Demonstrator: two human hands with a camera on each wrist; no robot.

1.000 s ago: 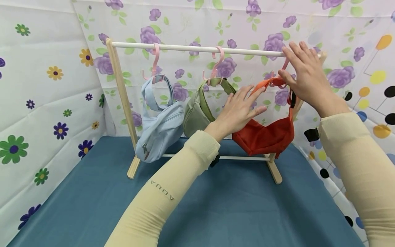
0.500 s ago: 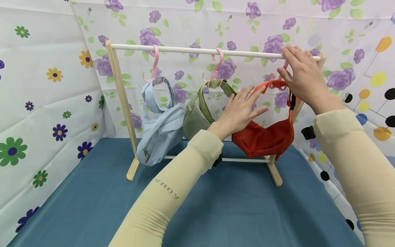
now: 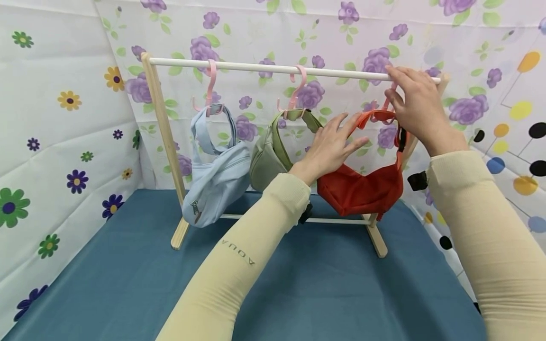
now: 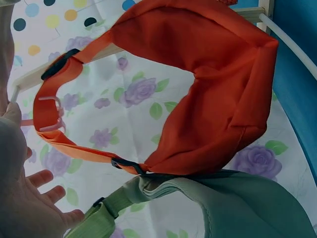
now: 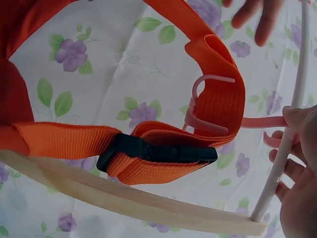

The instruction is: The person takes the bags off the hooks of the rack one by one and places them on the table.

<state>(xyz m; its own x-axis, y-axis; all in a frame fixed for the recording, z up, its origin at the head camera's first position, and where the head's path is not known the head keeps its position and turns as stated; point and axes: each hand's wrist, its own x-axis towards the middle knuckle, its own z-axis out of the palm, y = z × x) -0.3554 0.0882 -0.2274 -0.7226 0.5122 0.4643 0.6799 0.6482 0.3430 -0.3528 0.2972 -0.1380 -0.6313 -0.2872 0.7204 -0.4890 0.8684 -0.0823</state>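
My right hand (image 3: 420, 106) is up at the right end of the white rail (image 3: 256, 68), fingers curled over it. In the right wrist view its thumb presses the stem of a pink hook (image 5: 262, 122) hung there, with fingers behind the rail. From this hook an orange-red waist bag (image 3: 362, 189) hangs by its webbing strap (image 5: 218, 94), black buckle (image 5: 163, 150) to one side. My left hand (image 3: 326, 149) is held with spread fingers between this bag and a green waist bag (image 3: 266, 161), overlapping the orange strap in the head view and holding nothing.
A light blue bag (image 3: 219, 180) hangs from another pink hook (image 3: 211, 85) at the left. The wooden rack's feet (image 3: 376, 239) stand on a blue cloth (image 3: 341, 284). Flowered sheets (image 3: 256, 28) close off the back and sides.
My right hand has come down slightly and its straight fingers have curled over the rail at the hook. My left hand has hardly moved; the bags hang as before.
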